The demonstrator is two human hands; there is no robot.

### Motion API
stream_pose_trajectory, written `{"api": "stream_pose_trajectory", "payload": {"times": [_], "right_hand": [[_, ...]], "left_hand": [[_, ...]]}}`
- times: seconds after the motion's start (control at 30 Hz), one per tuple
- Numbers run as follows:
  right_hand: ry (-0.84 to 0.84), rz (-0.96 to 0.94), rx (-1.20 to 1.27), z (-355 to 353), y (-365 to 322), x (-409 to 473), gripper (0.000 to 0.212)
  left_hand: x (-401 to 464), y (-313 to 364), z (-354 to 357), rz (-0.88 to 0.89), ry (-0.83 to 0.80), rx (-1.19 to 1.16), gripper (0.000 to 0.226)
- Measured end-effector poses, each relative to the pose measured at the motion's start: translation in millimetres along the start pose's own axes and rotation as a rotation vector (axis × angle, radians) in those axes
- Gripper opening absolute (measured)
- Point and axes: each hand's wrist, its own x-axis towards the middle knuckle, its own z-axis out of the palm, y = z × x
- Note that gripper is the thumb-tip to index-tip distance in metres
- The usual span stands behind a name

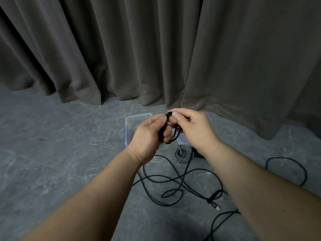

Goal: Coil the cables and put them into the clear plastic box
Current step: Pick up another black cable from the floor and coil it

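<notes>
My left hand [149,134] grips a small coil of black cable [169,134] wound round its fingers. Above it, my right hand [192,127] pinches the top loop of that cable between thumb and forefinger. The rest of the black cable [175,181] trails down in loose tangled loops on the floor, ending in a USB plug [216,206]. The clear plastic box [129,124] with a blue rim stands on the floor behind my hands, mostly hidden by them. A coiled grey cable [182,153] lies on the floor just in front of the box.
Grey stone-patterned floor [60,153] spreads to the left. A dark curtain [156,49] hangs along the back, its hem close behind the box. More black cable loops [286,169] lie at the right, partly under my right forearm.
</notes>
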Motion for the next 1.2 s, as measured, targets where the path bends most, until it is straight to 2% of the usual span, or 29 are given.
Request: {"api": "stream_pose_trajectory", "payload": {"times": [0.1,0.17,0.3,0.43,0.6,0.73,0.8,0.83,0.87,0.93,1.0,1.1,1.2], "right_hand": [[-0.091,0.106,0.309,-0.8,-10.5,-2.8,0.02],[-0.128,0.133,0.39,-1.8,-14.8,-3.0,0.02],[-0.124,0.173,0.445,-3.6,-16.6,-0.6,0.02],[-0.087,0.227,0.518,-1.0,-12.3,0.2,0.024],[-0.052,0.247,0.531,4.2,-12.0,1.3,0.017],[-0.006,0.274,0.499,1.6,-11.2,0.4,0.027],[0.067,0.214,0.375,1.1,-7.1,0.9,0.021],[0.108,0.132,0.218,0.8,-4.2,0.6,0.009],[0.113,0.035,0.017,0.6,-3.3,-1.2,0.013],[-0.022,-0.138,-0.361,-3.1,-2.2,-6.9,0.058],[-0.214,-0.188,-0.612,-5.3,-6.5,-12.7,0.089],[-0.323,-0.205,-0.836,-5.3,-3.2,-15.7,0.108],[-0.249,-0.205,-0.837,-4.1,4.2,-14.3,0.11]], "left_hand": [[0.6,2.3,0.5,0.014,-0.03,-0.002,0.02],[2.3,2.4,1.4,0.021,-0.038,-0.035,0.028],[5.8,1.3,4.9,0.007,0.048,-0.055,0.029],[3.6,-0.2,11.9,0.0,0.063,0.007,0.036],[5.1,0.9,12.6,-0.026,0.091,-0.114,0.032],[2.0,5.1,11.6,-0.056,0.139,-0.075,0.035],[2.1,6.1,14.3,-0.066,0.169,-0.053,0.035],[2.9,6.4,14.5,-0.072,0.186,-0.056,0.035],[4.3,6.5,13.7,-0.077,0.205,-0.066,0.034],[6.4,7.5,9.2,-0.083,0.243,-0.077,0.034],[6.5,9.2,3.2,-0.079,0.27,-0.073,0.033],[3.5,10.2,0.8,-0.086,0.265,-0.052,0.033],[2.3,8.5,4.7,-0.09,0.217,-0.037,0.033]]}}
